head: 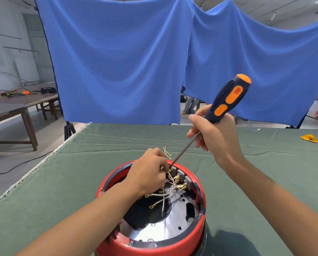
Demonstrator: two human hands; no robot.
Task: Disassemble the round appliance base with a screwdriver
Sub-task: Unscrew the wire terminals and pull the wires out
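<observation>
Your right hand (212, 133) is curled around the lower end of the screwdriver (226, 100), fingers wrapped where the dark handle meets the metal shaft; the orange-capped handle tilts up toward 1 o'clock, and the shaft (184, 149) slants down toward 7 o'clock, its tip at the far inner rim of the appliance base; your left hand (149, 172) sits over the far-left part of the open base, fingers bent and pinching a bundle of white wires (170, 189) near the screwdriver tip; whether the tip is seated on a screw you cannot tell, since your fingers hide it; the round red appliance base (203, 193) stands at 6 o'clock on the green cloth (66, 182) that covers your table, open side up, showing a shiny metal plate (173, 224) with a dark round opening and brass connectors (181, 186) clustered at its far-right inner wall; two loose short wires (167, 151) with ring ends lie on the cloth just beyond the base at 12 o'clock; a small yellow object (309, 138) rests well apart at 2 o'clock near the table's far edge; a blue curtain (117, 58) hangs behind the table; wooden tables (10, 109) with tools stand at 10 o'clock.
</observation>
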